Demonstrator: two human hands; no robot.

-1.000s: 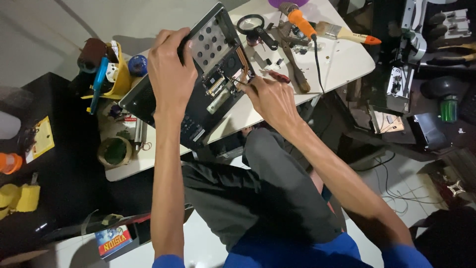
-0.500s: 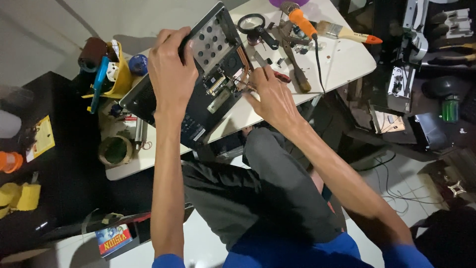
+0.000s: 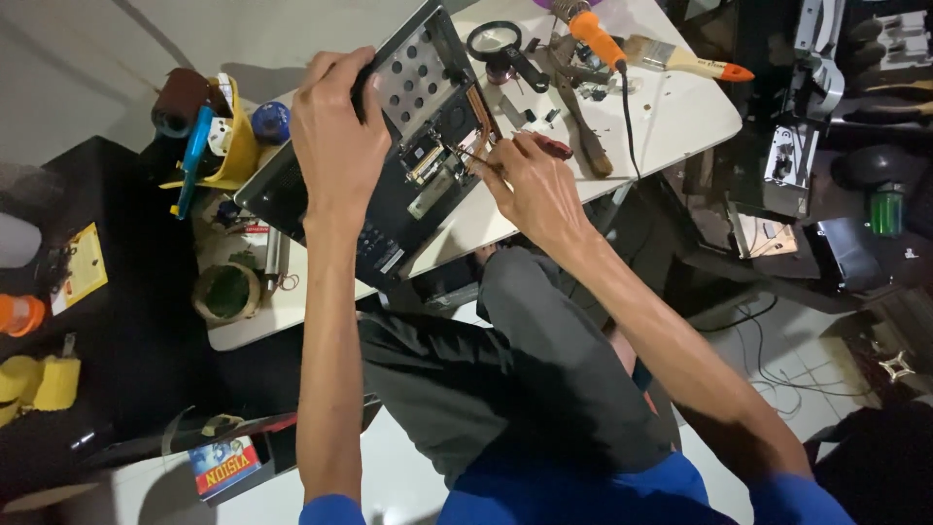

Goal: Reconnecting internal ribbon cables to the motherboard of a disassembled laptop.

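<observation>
Head view: the opened laptop (image 3: 389, 185) lies bottom-up on the white counter (image 3: 671, 117). The left hand (image 3: 338, 146) clamps its far edge; the right hand (image 3: 535, 185) pinches a screwdriver (image 3: 505, 156) over exposed parts. Stiff, fairly heavy, fragile inside; best held by the edges.

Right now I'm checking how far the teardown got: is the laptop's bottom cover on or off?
Off, at least partly: the laptop lies underside up, its inner parts and copper pipe bare. The left hand steadies it; the right hand holds a screwdriver.
</observation>
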